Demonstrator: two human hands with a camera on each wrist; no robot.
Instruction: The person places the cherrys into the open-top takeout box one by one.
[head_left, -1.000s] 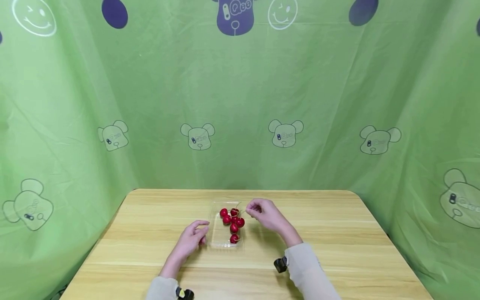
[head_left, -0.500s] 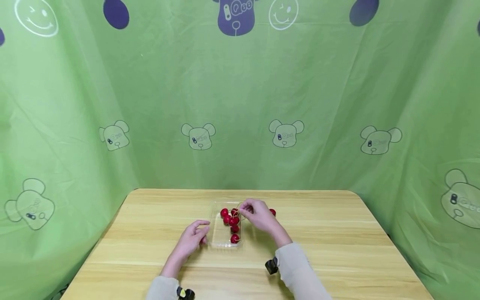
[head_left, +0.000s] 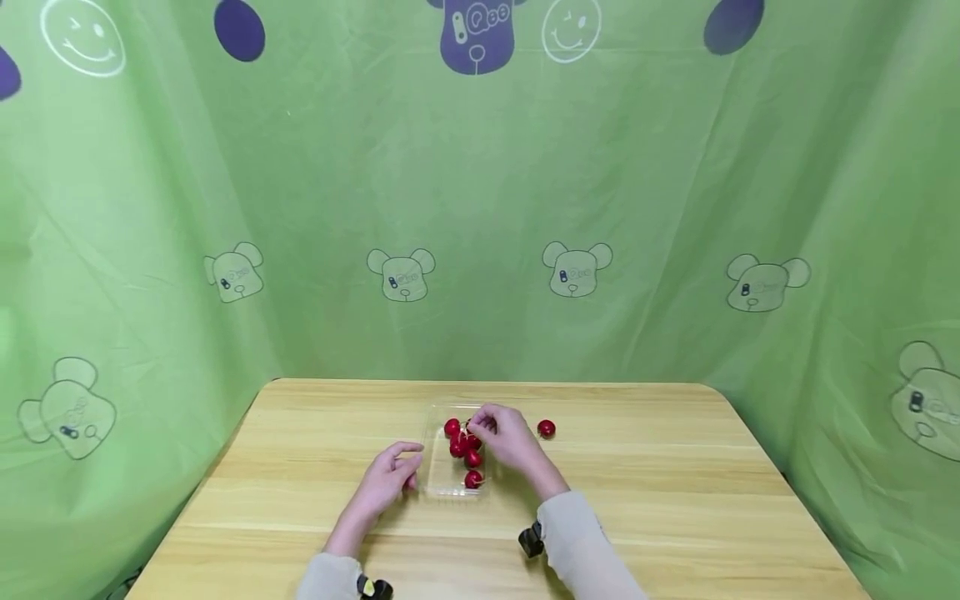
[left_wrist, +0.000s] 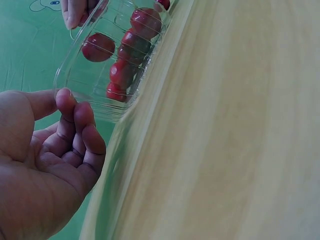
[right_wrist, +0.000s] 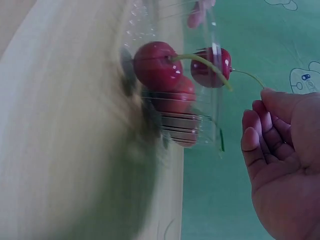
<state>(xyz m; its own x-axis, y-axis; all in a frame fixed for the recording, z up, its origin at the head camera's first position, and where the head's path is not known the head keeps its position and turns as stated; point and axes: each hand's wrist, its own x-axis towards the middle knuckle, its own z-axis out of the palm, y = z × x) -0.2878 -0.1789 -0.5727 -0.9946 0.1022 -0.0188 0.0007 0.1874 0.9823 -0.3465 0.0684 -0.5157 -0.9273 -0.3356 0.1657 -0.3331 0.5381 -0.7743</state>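
Observation:
My right hand [head_left: 508, 435] pinches the thin stem of a red cherry [right_wrist: 212, 67] between thumb and fingertip. That cherry hangs at the clear plastic box [head_left: 438, 483], over the other cherries. My left hand [head_left: 387, 479] is at the box's left side; in the left wrist view its thumb and curled fingers meet at the rim. Several red cherries with stems lie in the box, mostly along its right half, one [head_left: 473, 479] near its front end. The right hand partly hides the back ones in the head view.
A single cherry [head_left: 546, 428] lies on the wooden table [head_left: 637, 500], right of the box. Green patterned curtains [head_left: 480, 333] stand behind the table and at both sides.
My right hand has moved left over the box, carrying the cherry by its stem. The cherry on the table, hidden a second ago, now shows fully. The left hand has stayed put.

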